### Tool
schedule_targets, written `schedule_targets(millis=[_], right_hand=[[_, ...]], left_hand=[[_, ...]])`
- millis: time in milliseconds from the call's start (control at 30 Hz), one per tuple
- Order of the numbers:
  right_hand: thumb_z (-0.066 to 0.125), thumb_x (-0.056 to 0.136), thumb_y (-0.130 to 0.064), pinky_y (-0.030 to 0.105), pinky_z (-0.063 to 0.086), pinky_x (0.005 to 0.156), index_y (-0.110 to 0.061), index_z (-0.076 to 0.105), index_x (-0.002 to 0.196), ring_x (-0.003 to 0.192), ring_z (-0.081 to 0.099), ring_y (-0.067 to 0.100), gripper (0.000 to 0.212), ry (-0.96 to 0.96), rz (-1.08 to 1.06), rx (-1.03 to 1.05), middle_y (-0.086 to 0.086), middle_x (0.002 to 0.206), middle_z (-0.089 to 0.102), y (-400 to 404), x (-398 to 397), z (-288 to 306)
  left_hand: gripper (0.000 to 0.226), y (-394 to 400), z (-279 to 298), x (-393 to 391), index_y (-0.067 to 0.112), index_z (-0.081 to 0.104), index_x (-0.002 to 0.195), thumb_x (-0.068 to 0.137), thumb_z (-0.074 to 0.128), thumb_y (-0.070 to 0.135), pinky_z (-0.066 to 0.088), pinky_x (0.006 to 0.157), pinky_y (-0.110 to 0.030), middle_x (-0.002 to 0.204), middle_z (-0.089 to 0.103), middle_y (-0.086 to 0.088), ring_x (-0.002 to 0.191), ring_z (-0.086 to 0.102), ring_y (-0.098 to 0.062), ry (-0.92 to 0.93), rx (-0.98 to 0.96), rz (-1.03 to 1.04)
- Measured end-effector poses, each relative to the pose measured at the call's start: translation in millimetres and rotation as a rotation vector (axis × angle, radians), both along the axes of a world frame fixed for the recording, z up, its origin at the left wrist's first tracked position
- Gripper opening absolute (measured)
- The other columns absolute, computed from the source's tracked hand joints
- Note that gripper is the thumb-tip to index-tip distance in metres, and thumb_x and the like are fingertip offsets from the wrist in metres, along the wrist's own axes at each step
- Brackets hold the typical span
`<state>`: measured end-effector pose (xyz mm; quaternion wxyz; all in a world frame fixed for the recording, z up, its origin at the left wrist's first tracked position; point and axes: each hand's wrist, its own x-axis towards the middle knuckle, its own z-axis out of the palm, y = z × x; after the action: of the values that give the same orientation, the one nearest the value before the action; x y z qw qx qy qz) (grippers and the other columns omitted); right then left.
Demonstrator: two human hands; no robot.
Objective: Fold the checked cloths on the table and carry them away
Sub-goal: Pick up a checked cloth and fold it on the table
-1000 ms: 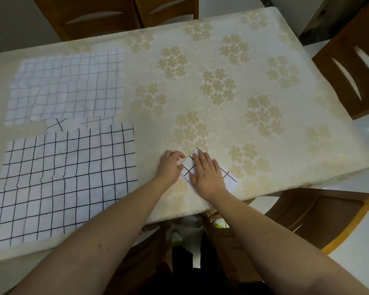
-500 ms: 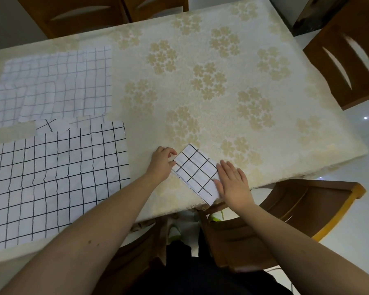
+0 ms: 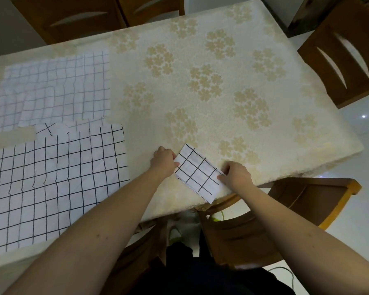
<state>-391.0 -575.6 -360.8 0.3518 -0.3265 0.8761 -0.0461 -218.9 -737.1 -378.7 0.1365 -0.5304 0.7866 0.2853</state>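
From the head camera, looking down, a surface (image 3: 222,128) covered in a cream cloth with pale gold flower clusters fills most of the frame. Near its front edge lies a folded checked cloth (image 3: 197,174), a small white rectangle with bold black grid lines, set at a slant so that its lowest corner reaches the surface's edge. The left hand (image 3: 163,162) is at the cloth's left edge, fingers curled together and pinching that edge. The right hand (image 3: 237,176) is at the cloth's right side, fingers curled and gripping the edge there, with the fingertips on top of the fabric. Both bare forearms reach in from the bottom of the frame. To the left, well apart from the folded piece, a large checked cloth (image 3: 58,184) with bold black lines lies spread flat and slightly rippled. Behind it, just beside its far edge, a second spread cloth (image 3: 53,88) with finer, fainter lines lies flat, one part of it folded over. Wooden chairs stand around: one (image 3: 345,54) at the right, one (image 3: 264,220) tucked under the front edge, and two (image 3: 94,15) at the far side.
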Motion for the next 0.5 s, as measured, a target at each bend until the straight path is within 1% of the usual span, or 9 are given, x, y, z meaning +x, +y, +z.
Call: schedule_targets(millis=[33,100,200,233,267,300,367,433,500], right_hand=[[0.066,0.087,-0.023,0.025,0.044,0.065,-0.022,0.046,0.079,0.076,0.055,0.017,0.021,-0.049,-0.025,-0.050,-0.004,0.078,0.051,1,-1,2],[0.067,0.087,-0.018,0.017,0.037,0.055,-0.019,0.051,0.091,0.073,0.052,0.012,0.016,-0.149,-0.109,-0.159,-0.002,0.085,0.055,4,-2,6],[0.068,0.089,-0.024,0.017,0.039,0.058,-0.015,0.060,0.116,0.082,0.056,0.015,0.029,-0.298,-0.263,-0.244,0.002,0.102,0.060,9,-2,14],[0.068,0.089,-0.028,0.020,0.044,0.062,-0.014,0.062,0.120,0.085,0.059,0.018,0.034,-0.356,-0.336,-0.266,0.004,0.107,0.063,11,-3,18],[0.070,0.088,-0.033,0.025,0.048,0.068,-0.012,0.066,0.117,0.089,0.062,0.021,0.036,-0.430,-0.430,-0.296,0.009,0.110,0.067,13,-4,20],[0.072,0.086,-0.035,0.030,0.051,0.074,-0.008,0.070,0.107,0.090,0.064,0.024,0.034,-0.507,-0.513,-0.332,0.013,0.108,0.070,16,-4,23],[0.073,0.086,-0.033,0.036,0.053,0.076,-0.006,0.070,0.087,0.088,0.067,0.030,0.028,-0.608,-0.628,-0.391,0.016,0.095,0.073,19,-2,34],[0.070,0.089,-0.032,0.040,0.056,0.078,-0.004,0.069,0.094,0.088,0.069,0.033,0.028,-0.648,-0.692,-0.428,0.016,0.095,0.074,21,2,45],[0.067,0.091,-0.034,0.042,0.057,0.078,-0.007,0.069,0.099,0.084,0.070,0.029,0.029,-0.669,-0.730,-0.456,0.014,0.097,0.074,24,9,55]], left_hand=[[0.027,0,1,1,0.013,0.061,0.113,0.093,0.065,0.030,0.046,0.097,-0.040,0.128,0.044,-0.010,0.116,0.049,-0.028,0.010,0.007,0.007],[0.021,0,2,5,0.012,0.062,0.107,0.092,0.066,0.026,0.048,0.091,-0.036,0.119,0.050,-0.008,0.107,0.054,-0.027,0.096,0.021,0.028],[0.016,2,9,19,0.015,0.056,0.099,0.089,0.069,0.019,0.043,0.066,-0.023,0.093,0.057,0.000,0.083,0.056,-0.020,0.304,0.106,0.055],[0.020,4,13,23,0.016,0.054,0.100,0.088,0.070,0.018,0.042,0.061,-0.021,0.090,0.057,0.001,0.078,0.056,-0.017,0.349,0.154,0.057],[0.026,6,17,28,0.019,0.053,0.104,0.087,0.072,0.018,0.043,0.058,-0.020,0.091,0.058,0.002,0.076,0.057,-0.015,0.386,0.215,0.071],[0.031,9,21,32,0.021,0.052,0.110,0.087,0.072,0.018,0.046,0.059,-0.020,0.095,0.060,0.003,0.079,0.059,-0.013,0.422,0.286,0.102],[0.036,14,30,39,0.019,0.054,0.120,0.088,0.071,0.016,0.052,0.067,-0.024,0.105,0.066,-0.001,0.092,0.066,-0.018,0.508,0.450,0.178],[0.032,20,38,45,0.017,0.060,0.122,0.091,0.068,0.012,0.054,0.078,-0.030,0.112,0.070,-0.003,0.104,0.067,-0.024,0.592,0.617,0.229],[0.029,28,48,51,0.017,0.062,0.120,0.092,0.064,0.007,0.054,0.087,-0.035,0.115,0.071,-0.003,0.108,0.066,-0.024,0.666,0.727,0.268]])
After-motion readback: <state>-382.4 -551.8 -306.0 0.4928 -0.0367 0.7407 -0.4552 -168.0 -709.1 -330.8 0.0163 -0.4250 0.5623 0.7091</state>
